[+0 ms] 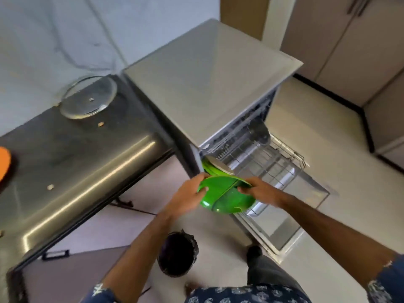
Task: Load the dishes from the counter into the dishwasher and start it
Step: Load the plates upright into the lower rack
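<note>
Both hands hold a stack of green plates [226, 195] just above the near left corner of the dishwasher's pulled-out lower rack [271, 165]. My left hand [188, 193] grips the stack's left rim, and my right hand [258, 190] grips its right side. Inside the rack's left end stand more green plates [207, 168] and a pale plate [219, 166]. A dark round dish [259, 132] stands further back. The dishwasher door [282, 226] lies open and flat. On the steel counter [87, 162] a glass lid [88, 97] lies flat, and an orange dish [4, 162] shows at the left edge.
The dishwasher's grey top [207, 79] stands beside the counter. A black bin [177, 253] sits on the floor below my arms, next to my shoe [254, 253]. Crumbs dot the counter. Beige cabinets [341, 47] line the right wall.
</note>
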`<act>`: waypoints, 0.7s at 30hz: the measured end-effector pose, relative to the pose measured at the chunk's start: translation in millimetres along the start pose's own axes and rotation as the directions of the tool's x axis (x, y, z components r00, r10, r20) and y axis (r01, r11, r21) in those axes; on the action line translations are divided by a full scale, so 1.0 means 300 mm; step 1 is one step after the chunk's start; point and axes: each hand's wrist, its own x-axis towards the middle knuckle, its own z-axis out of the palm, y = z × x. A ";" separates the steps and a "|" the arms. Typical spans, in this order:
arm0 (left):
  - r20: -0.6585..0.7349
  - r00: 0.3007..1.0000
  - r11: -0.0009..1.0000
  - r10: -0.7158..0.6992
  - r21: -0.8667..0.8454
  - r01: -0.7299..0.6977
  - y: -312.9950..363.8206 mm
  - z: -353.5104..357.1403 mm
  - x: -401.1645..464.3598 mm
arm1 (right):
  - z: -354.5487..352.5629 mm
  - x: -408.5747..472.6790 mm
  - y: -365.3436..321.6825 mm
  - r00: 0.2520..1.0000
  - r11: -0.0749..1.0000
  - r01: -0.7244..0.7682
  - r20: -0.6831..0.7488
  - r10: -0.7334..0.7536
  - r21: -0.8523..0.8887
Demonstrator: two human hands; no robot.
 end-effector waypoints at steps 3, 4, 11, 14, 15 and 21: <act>0.129 0.990 0.990 0.060 0.121 -0.076 0.091 0.201 0.222 | -0.175 0.030 0.189 0.993 0.993 -0.065 -0.104 0.055 -0.102; 0.169 0.984 0.982 0.061 0.167 -0.089 0.098 0.252 0.276 | -0.211 0.036 0.236 0.989 0.989 -0.094 -0.123 0.080 -0.112; 0.223 0.958 0.980 -0.181 0.126 0.156 0.002 0.562 0.664 | -0.359 0.270 0.568 0.952 0.971 -0.241 -0.194 0.236 -0.002; 0.199 0.915 0.919 -0.351 -0.117 0.378 -0.093 0.688 0.838 | -0.342 0.449 0.675 0.938 0.973 -0.226 -0.258 0.232 0.053; 0.173 0.886 0.859 -0.431 -0.220 0.461 -0.115 0.726 0.911 | -0.327 0.518 0.707 0.934 0.976 -0.206 -0.282 0.219 0.073; 0.059 0.630 0.446 -0.774 -0.656 0.609 -0.403 0.828 1.259 | -0.208 0.885 0.838 0.930 1.000 0.017 -0.366 -0.020 -0.010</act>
